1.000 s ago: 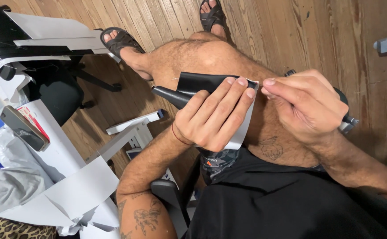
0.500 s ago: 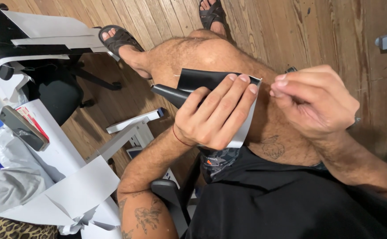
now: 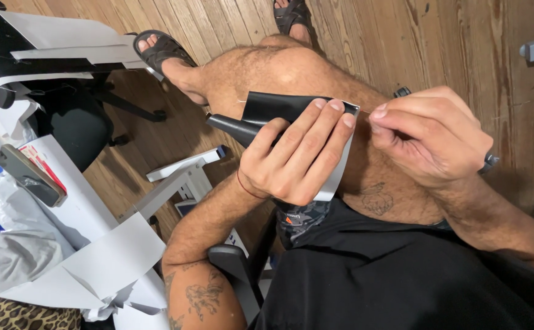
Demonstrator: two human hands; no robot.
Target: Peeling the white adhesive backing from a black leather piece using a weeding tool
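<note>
While the left hand (image 3: 294, 156) clamps a folded black sheet with a pale underside (image 3: 279, 109) over the raised knee (image 3: 279, 67), the right hand (image 3: 429, 137) pinches what looks like a needle with fine thread (image 3: 364, 110) at the sheet's corner. I'd judge stitching barely begun; no seam shows.

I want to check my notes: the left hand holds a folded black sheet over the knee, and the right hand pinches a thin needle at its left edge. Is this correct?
Not quite. In the head view the right hand pinches the thin needle at the right edge of the folded black sheet, not the left. The left hand does hold that sheet over the knee.
</note>
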